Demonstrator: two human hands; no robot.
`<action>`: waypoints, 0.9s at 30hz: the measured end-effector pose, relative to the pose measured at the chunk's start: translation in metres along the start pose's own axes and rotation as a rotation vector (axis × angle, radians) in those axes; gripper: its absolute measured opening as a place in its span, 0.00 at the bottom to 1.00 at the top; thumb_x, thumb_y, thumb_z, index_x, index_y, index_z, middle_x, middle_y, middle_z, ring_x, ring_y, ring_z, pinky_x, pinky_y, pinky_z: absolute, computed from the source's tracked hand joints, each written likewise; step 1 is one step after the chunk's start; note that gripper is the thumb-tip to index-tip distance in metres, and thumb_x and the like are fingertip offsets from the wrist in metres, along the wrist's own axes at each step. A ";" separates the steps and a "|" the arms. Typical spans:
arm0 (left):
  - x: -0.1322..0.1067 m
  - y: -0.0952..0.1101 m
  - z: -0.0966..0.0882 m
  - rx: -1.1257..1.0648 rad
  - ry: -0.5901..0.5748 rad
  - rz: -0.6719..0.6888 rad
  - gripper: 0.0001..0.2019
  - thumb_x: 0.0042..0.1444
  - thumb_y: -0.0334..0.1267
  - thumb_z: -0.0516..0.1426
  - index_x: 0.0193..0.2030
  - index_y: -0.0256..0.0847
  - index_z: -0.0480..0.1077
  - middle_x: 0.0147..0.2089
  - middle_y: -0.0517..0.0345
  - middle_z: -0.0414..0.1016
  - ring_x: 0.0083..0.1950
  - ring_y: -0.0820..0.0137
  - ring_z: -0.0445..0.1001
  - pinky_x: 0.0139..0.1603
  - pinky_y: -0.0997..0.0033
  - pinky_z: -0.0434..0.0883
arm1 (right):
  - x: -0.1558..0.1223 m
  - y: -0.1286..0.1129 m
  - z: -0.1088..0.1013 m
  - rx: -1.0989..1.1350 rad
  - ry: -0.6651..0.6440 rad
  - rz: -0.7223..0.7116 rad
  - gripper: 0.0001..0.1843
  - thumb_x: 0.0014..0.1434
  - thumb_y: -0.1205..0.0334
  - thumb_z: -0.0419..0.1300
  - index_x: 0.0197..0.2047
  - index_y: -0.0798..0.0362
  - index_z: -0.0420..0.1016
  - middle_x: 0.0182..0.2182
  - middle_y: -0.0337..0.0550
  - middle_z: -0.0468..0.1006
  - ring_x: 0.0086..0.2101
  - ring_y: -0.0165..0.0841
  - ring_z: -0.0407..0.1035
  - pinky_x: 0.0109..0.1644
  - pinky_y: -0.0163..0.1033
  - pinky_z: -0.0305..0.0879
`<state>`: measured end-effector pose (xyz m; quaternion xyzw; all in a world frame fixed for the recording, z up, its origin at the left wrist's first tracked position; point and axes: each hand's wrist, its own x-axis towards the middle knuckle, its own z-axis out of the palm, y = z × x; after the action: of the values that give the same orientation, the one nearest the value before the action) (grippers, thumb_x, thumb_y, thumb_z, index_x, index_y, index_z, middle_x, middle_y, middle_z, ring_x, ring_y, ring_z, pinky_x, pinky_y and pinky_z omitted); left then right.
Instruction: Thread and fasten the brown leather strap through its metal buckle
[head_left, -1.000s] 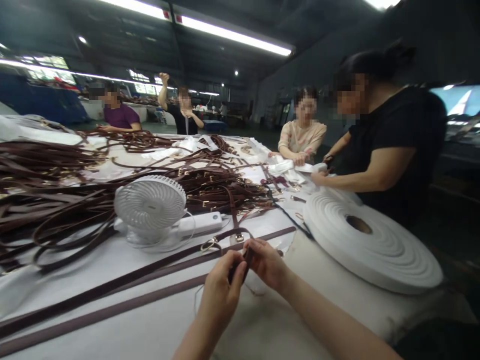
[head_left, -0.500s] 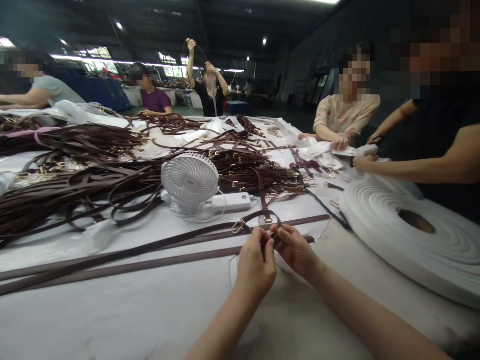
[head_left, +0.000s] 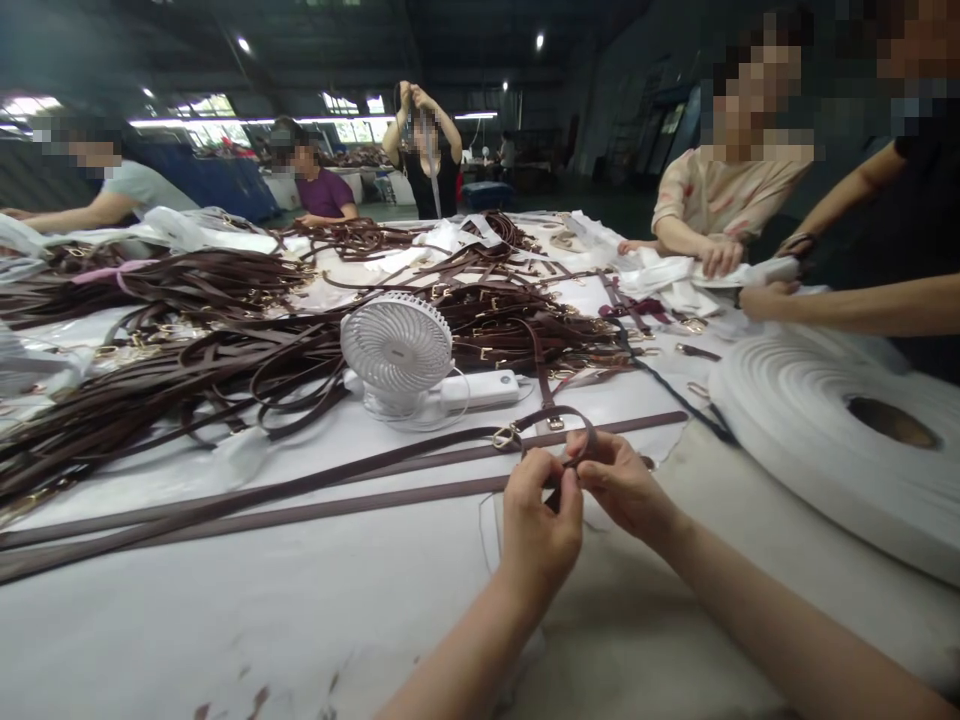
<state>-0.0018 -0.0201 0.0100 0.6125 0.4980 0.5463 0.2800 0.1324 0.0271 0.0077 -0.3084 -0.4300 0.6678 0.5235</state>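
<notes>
Brown strap (head_left: 337, 470) looped at one end, apparently partway worked

One strap is in your hands: it runs in from the left, carries a gold ring-like fitting (head_left: 504, 437), then curls into a single loop (head_left: 556, 411) just ahead of your knuckles, over the white-covered table (head_left: 225, 600). Your left hand (head_left: 544, 510) has thumb and forefinger drawn together on the dark strap; your right hand (head_left: 619, 480) pinches the loop's far side, fingertips narrow. What exactly meets between them is too small to tell. The fitting is on and the loop is shaped; I judge the end is left to finish, since it sits in your fingers and no fastening shows there

Around it, two flat strips lie lengthwise: one upper strip (head_left: 637, 423) passing behind your hands, one lower strip (head_left: 435, 492) reaching toward your left hand. One small buckle (head_left: 555, 423) lies just behind the loop. Beyond are one white fan (head_left: 397, 350), one large white roll (head_left: 795, 400) to your right, and one pile of buckled straps (head_left: 487, 330), too tangled to count. A strap bundle (head_left: 210, 285) lies far left with one pink tie (head_left: 124, 275). Five co-workers are about the table, one holding up a pale strip (head_left: 433, 175)
</notes>
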 end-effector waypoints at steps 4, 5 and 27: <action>0.001 -0.003 0.002 -0.015 0.015 -0.055 0.13 0.65 0.40 0.54 0.29 0.42 0.58 0.29 0.61 0.61 0.32 0.70 0.61 0.36 0.69 0.59 | -0.001 0.007 0.006 0.032 0.005 -0.001 0.20 0.37 0.57 0.82 0.31 0.50 0.80 0.29 0.36 0.76 0.29 0.29 0.69 0.36 0.35 0.70; 0.001 -0.003 0.002 -0.027 0.006 -0.058 0.12 0.65 0.41 0.54 0.30 0.42 0.59 0.30 0.61 0.62 0.33 0.70 0.61 0.36 0.69 0.59 | 0.000 0.007 0.006 0.043 0.004 0.007 0.19 0.38 0.57 0.82 0.31 0.50 0.80 0.28 0.36 0.77 0.29 0.29 0.69 0.37 0.35 0.70; 0.027 -0.012 -0.012 -0.280 -0.203 -0.231 0.14 0.57 0.44 0.62 0.45 0.38 0.78 0.36 0.53 0.80 0.35 0.69 0.74 0.37 0.71 0.70 | 0.002 -0.041 -0.022 -0.978 -0.144 -0.684 0.05 0.61 0.69 0.63 0.39 0.51 0.80 0.32 0.42 0.81 0.32 0.33 0.75 0.37 0.37 0.70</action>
<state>-0.0194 0.0064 0.0123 0.5583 0.4534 0.5099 0.4720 0.1686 0.0377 0.0353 -0.3116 -0.7966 0.2052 0.4757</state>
